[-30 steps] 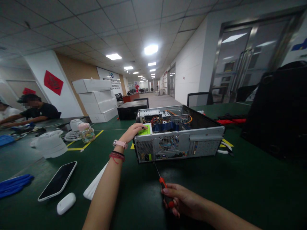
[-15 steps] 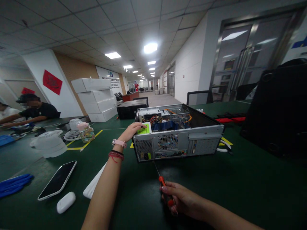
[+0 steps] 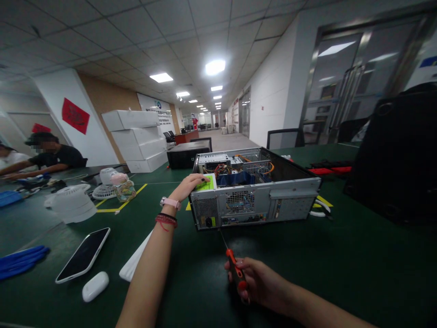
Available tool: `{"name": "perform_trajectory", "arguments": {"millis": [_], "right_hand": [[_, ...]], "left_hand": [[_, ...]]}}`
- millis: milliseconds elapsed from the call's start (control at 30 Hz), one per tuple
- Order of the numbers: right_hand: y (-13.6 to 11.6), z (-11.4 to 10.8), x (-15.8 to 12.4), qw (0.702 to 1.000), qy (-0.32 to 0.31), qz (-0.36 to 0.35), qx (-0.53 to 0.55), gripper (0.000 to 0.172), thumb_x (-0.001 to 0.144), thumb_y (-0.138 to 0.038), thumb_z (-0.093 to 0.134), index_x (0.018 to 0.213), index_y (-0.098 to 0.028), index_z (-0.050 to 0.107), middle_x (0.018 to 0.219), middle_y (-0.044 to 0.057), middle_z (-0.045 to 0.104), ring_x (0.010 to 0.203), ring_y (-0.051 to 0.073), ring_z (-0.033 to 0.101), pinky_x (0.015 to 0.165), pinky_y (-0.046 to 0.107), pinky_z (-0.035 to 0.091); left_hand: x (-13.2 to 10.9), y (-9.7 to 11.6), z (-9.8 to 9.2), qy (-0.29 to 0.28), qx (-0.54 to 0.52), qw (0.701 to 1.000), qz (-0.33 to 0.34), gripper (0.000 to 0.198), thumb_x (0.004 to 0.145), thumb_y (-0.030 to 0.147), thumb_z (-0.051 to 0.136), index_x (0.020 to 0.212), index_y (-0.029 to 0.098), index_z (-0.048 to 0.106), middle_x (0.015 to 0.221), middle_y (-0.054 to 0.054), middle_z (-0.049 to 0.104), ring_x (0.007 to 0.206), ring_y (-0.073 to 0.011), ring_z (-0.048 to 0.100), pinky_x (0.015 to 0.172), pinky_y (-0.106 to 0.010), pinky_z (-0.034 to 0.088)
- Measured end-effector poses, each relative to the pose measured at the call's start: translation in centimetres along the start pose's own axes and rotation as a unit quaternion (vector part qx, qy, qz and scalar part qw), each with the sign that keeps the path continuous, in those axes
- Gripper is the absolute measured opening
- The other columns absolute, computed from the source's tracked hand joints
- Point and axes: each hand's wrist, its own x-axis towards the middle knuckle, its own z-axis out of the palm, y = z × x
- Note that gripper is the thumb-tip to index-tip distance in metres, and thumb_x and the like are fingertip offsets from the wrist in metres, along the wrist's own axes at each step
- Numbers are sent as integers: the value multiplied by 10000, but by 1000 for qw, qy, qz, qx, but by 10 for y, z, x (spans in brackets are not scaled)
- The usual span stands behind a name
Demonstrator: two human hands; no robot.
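An opened computer case point(image 3: 259, 205) lies on the green table, its silver rear panel facing me and wires showing inside. My left hand point(image 3: 191, 184) rests on a white part with a yellow-green label point(image 3: 206, 182) at the case's left corner, fingers laid over it and apart. Low in front of the case, my right hand point(image 3: 254, 280) is wrapped round the red and black handle of a screwdriver point(image 3: 236, 269). The thin shaft points up and away, its tip near the bottom edge of the rear panel; contact there cannot be made out.
Left of my forearm are a phone point(image 3: 83, 255), a white earbud case point(image 3: 95, 286) and blue gloves point(image 3: 22, 262). Farther back stand a glass jar point(image 3: 123, 187), a white fan point(image 3: 104, 191) and stacked white boxes point(image 3: 136, 141). A person sits far left. A large black object point(image 3: 392, 159) stands at right.
The fingers of my right hand have shifted slightly on the screwdriver handle. My left hand stays on the labelled part, and the view has moved slightly.
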Motion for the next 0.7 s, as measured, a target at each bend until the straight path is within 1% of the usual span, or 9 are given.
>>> {"name": "perform_trajectory", "arguments": {"millis": [167,300,467,567,700], "right_hand": [[1,1,2,1000,-3,-10,-14,344,717,-356,580,987,-148,534,764,-1,586,486,52,499,506,211,333],[4,0,4,999,-2,-28,-33,338,705,-354,630,947,-139,535,762,9,612,477,49,501,474,200,334],[6,1,6,997,19,-44,-61,327,703,-369,653,886,-151,492,707,18,645,439,45,489,448,185,324],[7,2,6,996,18,-39,-77,384,705,-405,650,918,-166,439,723,45,678,410,51,491,433,184,320],[7,1,6,996,2,-25,-89,472,689,-457,650,958,-177,383,744,74,696,400,62,512,403,178,318]], "left_hand": [[0,1,0,-6,2,1000,3,408,792,330,367,975,159,689,1203,-64,608,1194,-229,471,1080,-340,274],[-1,1,0,-7,2,1000,2,407,798,336,364,975,168,691,1211,-54,605,1201,-228,465,1085,-343,273],[-1,0,0,-5,2,1000,5,395,799,335,369,963,175,690,1203,-48,611,1194,-223,472,1087,-343,273],[0,0,-1,-9,1,1000,6,397,797,342,370,960,171,690,1203,-54,609,1199,-229,468,1090,-349,266],[-1,0,-1,-12,1,1000,10,415,797,348,360,961,152,687,1199,-74,607,1198,-236,466,1089,-361,258]]}}
